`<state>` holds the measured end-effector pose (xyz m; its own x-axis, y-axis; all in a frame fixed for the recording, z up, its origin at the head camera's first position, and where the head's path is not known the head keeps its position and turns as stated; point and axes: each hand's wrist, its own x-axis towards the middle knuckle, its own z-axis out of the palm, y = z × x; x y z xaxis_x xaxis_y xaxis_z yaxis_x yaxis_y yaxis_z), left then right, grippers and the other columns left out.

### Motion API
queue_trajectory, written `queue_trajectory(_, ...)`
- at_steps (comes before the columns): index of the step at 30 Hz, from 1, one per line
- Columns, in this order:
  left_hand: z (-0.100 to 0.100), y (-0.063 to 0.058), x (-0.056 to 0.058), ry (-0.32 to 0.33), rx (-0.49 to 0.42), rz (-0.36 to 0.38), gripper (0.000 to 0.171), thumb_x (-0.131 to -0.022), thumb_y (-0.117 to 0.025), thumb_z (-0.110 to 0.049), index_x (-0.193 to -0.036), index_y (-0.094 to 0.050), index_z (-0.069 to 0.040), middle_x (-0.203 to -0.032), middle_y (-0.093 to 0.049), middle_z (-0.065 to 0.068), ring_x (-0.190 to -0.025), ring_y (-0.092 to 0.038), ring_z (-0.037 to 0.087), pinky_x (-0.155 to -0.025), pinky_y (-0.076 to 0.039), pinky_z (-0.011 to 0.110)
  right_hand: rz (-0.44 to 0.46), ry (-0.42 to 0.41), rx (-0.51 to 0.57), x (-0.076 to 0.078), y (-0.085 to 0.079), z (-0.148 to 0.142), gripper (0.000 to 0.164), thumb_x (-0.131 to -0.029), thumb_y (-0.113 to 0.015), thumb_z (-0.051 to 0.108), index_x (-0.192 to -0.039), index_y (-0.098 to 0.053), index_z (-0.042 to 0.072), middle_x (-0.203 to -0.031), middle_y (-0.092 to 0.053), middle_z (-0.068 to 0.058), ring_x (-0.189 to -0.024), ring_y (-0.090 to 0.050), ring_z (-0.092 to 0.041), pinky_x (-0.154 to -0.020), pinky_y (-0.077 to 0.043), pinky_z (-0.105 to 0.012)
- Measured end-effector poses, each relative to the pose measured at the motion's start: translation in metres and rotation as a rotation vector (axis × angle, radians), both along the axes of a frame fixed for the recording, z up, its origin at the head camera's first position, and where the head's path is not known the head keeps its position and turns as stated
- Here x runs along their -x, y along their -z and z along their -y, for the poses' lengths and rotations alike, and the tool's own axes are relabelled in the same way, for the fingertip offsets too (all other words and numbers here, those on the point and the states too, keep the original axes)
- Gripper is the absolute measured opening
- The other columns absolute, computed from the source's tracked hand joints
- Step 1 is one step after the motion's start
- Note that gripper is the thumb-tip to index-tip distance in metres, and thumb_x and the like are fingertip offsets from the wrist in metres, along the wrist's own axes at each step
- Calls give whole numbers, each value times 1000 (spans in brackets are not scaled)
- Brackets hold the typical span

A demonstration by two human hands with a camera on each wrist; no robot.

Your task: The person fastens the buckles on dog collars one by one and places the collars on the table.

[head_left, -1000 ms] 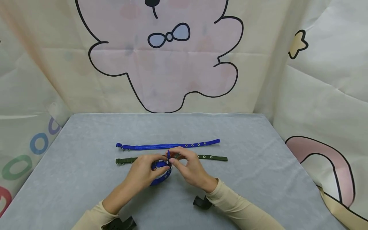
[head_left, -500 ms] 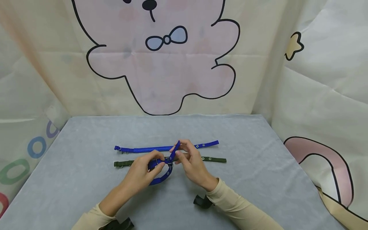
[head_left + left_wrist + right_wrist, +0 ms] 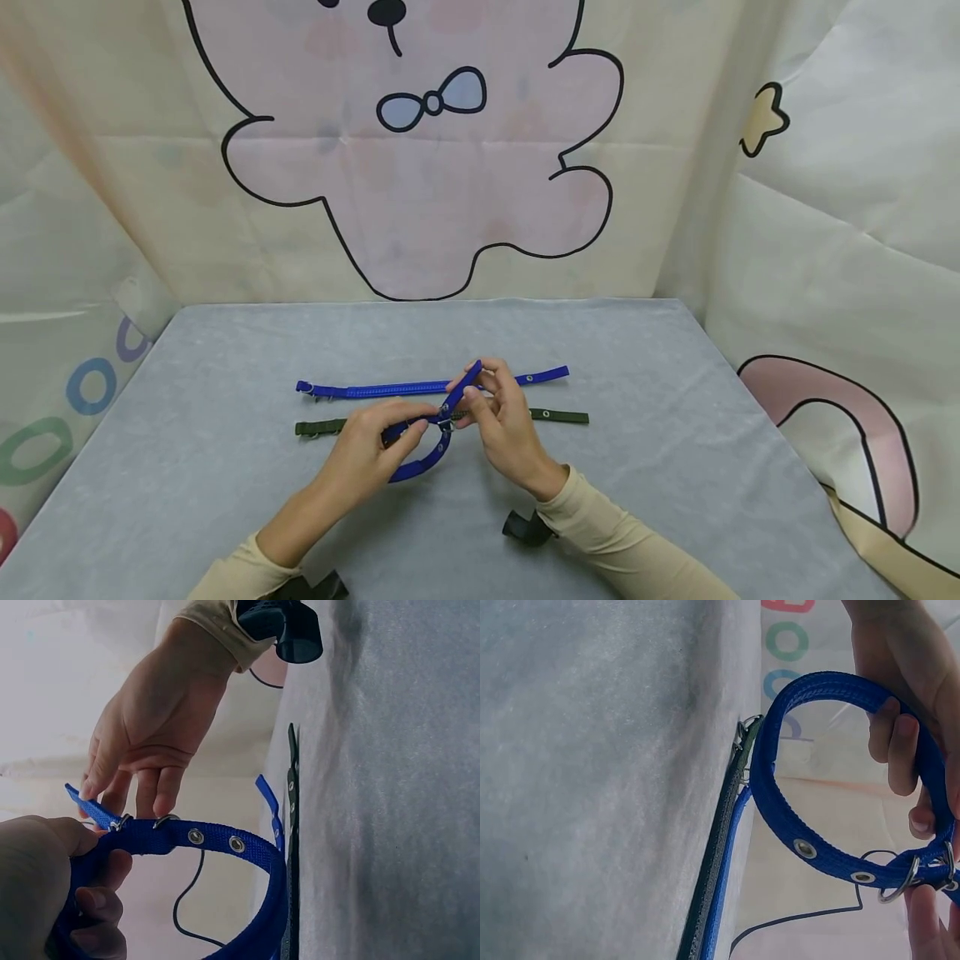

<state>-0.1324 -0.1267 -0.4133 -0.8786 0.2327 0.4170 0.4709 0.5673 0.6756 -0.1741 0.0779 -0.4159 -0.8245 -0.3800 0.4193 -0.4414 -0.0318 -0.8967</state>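
A blue collar with metal eyelets is bent into a loop between both hands, above the table. My left hand grips the strap beside the buckle, with the thumb and fingers curled round it. In the left wrist view the strap end sticks out past the metal buckle. My right hand pinches that end between thumb and fingers and keeps it pointing up and to the right. A D-ring hangs next to the buckle in the right wrist view.
Behind the hands, a second blue collar lies straight across the grey table. Parallel to it and nearer is a green collar, partly hidden by the hands. Printed curtains stand behind and at both sides.
My right hand has drawn the strap end up and to the right, so more of it shows past the buckle. My left hand keeps its grip with the loop below.
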Motion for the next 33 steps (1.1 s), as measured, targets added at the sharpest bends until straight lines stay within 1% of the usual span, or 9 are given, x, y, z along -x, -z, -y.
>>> queue_trajectory(5,-1,1,1,-1,50,-35,21,-96,-69,-13,-115,-77,-17,-108,-76,0,-89,-67,10,-70,-55,27,-6,-7,-1,0,0,-1,24,-108,-42,7,-131,-41,0,-117,-61,-32,-88,-73,-31,-67,-62,-40)
queue_trajectory(9,-1,2,1,-18,101,-71,21,-95,-70,-11,-114,-78,-17,-101,-74,-1,-70,-50,-1,-58,-45,20,-7,-11,1,1,1,-1,24,-108,-42,6,-131,-40,-1,-117,-60,-32,-88,-74,-30,-66,-61,-40)
queue_trajectory(12,-2,2,1,-28,126,-81,21,-94,-71,-11,-113,-78,-18,-99,-73,-3,-65,-42,-3,-55,-41,17,-10,-13,3,2,2,-2,24,-108,-42,7,-131,-40,0,-116,-61,-32,-89,-74,-28,-66,-61,-41)
queue_trajectory(19,-3,3,-1,-42,117,-73,18,-95,-72,-15,-112,-77,-16,-104,-75,-2,-70,-51,8,-59,-43,19,-70,-57,-26,3,2,-3,22,-105,-49,1,-126,-50,-2,-115,-63,-28,-92,-73,-27,-68,-62,-38)
queue_trajectory(23,-2,4,0,-41,96,-76,18,-94,-72,-15,-112,-76,-16,-107,-76,-2,-87,-67,11,-72,-56,29,-102,-58,-90,3,2,-2,24,-102,-55,1,-126,-57,0,-116,-65,-24,-102,-70,-36,-72,-62,-35)
queue_trajectory(26,-2,5,1,-33,76,-66,18,-93,-74,-15,-111,-76,-15,-110,-76,-1,-103,-71,15,-84,-59,36,-140,-43,-175,1,2,-2,25,-101,-60,5,-126,-61,4,-116,-68,-18,-107,-69,-34,-77,-61,-32)
queue_trajectory(29,-1,5,2,-14,46,-39,18,-90,-76,-14,-108,-76,-14,-107,-76,-1,-85,-68,11,-73,-56,29,-179,-31,-258,0,3,-1,26,-100,-62,8,-126,-64,5,-117,-71,-13,-109,-69,-28,-81,-60,-31)
queue_trajectory(32,0,4,2,11,14,-6,21,-88,-78,-11,-109,-76,-13,-103,-74,-1,-64,-52,3,-59,-46,21,-206,-22,-298,0,4,-1,26,-100,-63,9,-125,-65,4,-118,-72,-12,-108,-68,-26,-83,-59,-31)
queue_trajectory(33,0,3,2,19,3,4,23,-88,-78,-10,-110,-75,-14,-104,-74,-1,-65,-50,2,-59,-45,20,-209,-19,-298,0,4,-2,27,-100,-63,9,-126,-65,3,-118,-71,-12,-108,-68,-25,-82,-59,-31)
